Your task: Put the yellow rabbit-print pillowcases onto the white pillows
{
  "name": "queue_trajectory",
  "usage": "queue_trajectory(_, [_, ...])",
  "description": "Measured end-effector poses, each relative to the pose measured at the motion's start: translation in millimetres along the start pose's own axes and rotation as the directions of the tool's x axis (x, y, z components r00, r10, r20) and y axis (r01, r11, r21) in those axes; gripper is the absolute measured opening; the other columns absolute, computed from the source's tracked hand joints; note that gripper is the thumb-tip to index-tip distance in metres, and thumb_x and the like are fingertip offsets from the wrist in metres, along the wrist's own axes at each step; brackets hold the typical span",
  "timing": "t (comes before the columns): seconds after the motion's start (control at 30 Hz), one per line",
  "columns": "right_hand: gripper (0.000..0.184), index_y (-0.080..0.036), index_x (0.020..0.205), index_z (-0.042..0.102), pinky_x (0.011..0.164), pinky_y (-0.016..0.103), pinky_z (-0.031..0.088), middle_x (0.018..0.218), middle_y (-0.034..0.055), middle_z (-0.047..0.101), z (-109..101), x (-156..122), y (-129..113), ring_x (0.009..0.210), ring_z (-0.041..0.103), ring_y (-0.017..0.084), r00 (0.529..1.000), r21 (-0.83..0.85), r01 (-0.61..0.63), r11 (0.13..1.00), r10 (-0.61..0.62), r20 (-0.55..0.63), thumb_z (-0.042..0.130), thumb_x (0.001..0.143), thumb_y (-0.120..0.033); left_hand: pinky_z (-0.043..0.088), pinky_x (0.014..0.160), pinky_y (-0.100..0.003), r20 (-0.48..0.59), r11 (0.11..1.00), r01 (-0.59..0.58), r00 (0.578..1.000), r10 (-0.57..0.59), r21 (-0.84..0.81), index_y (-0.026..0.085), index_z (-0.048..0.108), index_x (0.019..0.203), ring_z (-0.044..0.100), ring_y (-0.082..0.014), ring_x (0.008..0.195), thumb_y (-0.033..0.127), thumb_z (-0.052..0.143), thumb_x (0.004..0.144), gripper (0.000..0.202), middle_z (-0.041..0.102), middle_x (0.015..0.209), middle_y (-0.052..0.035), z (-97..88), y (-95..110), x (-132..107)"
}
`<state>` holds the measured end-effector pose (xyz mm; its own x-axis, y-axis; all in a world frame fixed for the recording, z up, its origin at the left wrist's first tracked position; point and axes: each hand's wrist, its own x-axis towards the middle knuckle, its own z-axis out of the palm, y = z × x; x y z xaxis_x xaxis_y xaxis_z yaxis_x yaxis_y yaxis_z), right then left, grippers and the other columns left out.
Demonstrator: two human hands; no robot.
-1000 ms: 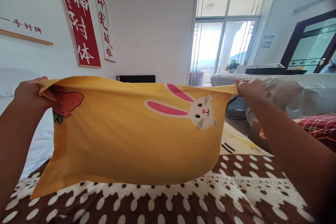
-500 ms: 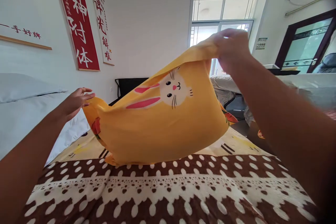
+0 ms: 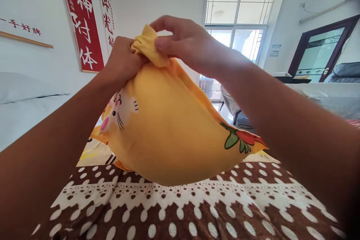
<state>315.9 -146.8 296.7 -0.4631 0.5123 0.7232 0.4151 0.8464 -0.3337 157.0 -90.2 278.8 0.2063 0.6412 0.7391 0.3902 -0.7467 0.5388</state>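
A yellow pillowcase (image 3: pixel 174 127) with a rabbit print and a carrot print hangs over the bed, its lower part bulging; what fills it is hidden. My left hand (image 3: pixel 123 54) is closed around the gathered cloth at the top. Close beside it, my right hand (image 3: pixel 182 41) pinches the same bunched fabric between thumb and fingers. The rabbit's face is folded toward the left, partly behind my left forearm. The pillowcase's bottom edge hangs low against the brown and white dotted blanket (image 3: pixel 180 213); whether it touches cannot be told.
White pillows (image 3: pixel 25 108) lie at the left. A red scroll (image 3: pixel 81 18) hangs on the left wall. Beyond the bed are a window (image 3: pixel 236 11), a dark-framed door (image 3: pixel 323 50) and plastic-covered furniture (image 3: pixel 337 95) on the right.
My hands were wide apart on the pillowcase's upper edge. They have come together, the left moving right and up, the right moving left, and the cloth is bunched between them.
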Motion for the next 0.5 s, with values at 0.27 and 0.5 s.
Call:
queue_trajectory(0.27, [0.044,-0.018,0.107,0.062,0.064,0.023,0.054,0.087,0.0004,0.068,-47.2,-81.1,31.2,0.082,0.065,0.016,0.795,-0.186,-0.461,0.868,0.497,0.347,0.076,0.066,-0.027,0.034,0.056,-0.021,-0.355,0.949,-0.061,0.918,0.176,0.311,0.015,0.032,0.052,0.047,-0.008,0.068,0.021,0.047,0.071,0.025,0.03,0.064,0.0049,-40.9,-42.4,11.7])
queue_trajectory(0.5, [0.03,-0.017,0.109,0.053,0.058,0.028,0.042,0.074,0.005,0.064,25.4,-109.9,-13.3,0.069,0.062,0.02,0.776,-0.76,-0.231,0.607,0.587,0.233,0.051,0.08,-0.025,0.034,0.05,-0.023,-0.451,0.964,0.039,0.888,0.086,0.262,0.018,0.033,0.054,0.031,-0.0094,0.061,0.017,0.055,0.066,0.026,0.032,0.06,0.0042,-46.5,-65.9,19.5])
